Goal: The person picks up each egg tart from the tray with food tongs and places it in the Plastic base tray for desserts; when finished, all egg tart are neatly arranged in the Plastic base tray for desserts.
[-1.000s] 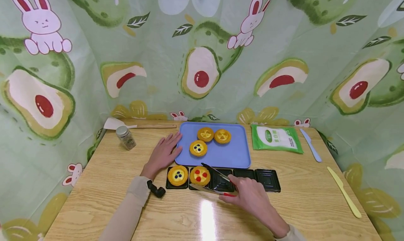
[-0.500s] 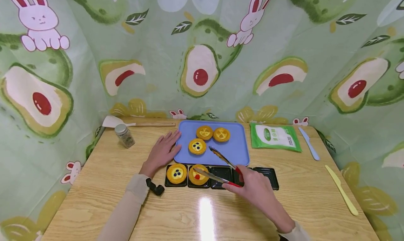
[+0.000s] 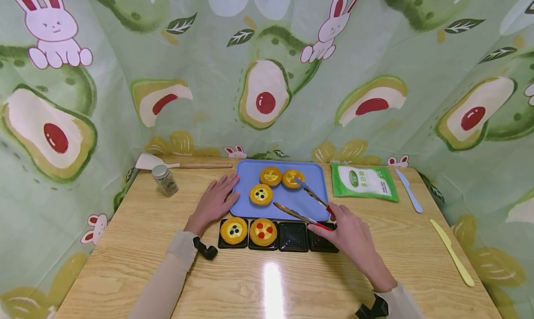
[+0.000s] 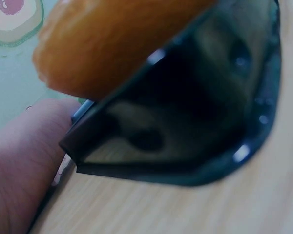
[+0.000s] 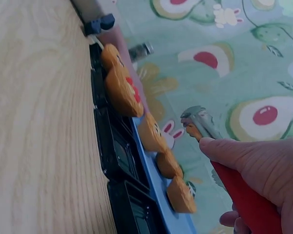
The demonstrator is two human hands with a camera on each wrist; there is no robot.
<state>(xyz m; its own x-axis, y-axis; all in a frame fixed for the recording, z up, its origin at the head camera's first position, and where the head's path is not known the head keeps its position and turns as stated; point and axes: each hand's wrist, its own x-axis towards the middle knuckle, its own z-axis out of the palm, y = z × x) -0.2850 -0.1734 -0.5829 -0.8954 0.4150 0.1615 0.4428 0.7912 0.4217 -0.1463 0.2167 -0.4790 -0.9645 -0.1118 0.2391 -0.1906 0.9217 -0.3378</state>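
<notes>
My right hand [image 3: 350, 235] grips a pair of tongs [image 3: 314, 195] by the red handles. The tongs' arms are spread, with nothing between them. One tip lies over the right-hand egg tart [image 3: 292, 180] on the blue tray [image 3: 308, 207]; the other is near the tray's front edge. A blueberry-dotted tart [image 3: 261, 194] and another tart [image 3: 270, 176] also sit on the tray. My left hand [image 3: 214, 200] rests with extended fingers at the tray's left edge. In front, a tart with red berries [image 3: 263, 232] and one with blueberries [image 3: 233, 231] sit in black plastic holders.
A black holder [image 3: 294, 237] stands right of the red-berry tart, and another [image 3: 323, 245] lies partly under my right hand. At the back left are a spatula [image 3: 200, 165] and a shaker jar [image 3: 165, 181]. A green packet [image 3: 365, 182], blue knife [image 3: 409, 191] and yellow knife [image 3: 452, 253] lie right.
The tongs have left the red-berry tart, which stays in its holder. My right hand has carried them right and away from me, over the blue tray. My left hand has stayed put.
</notes>
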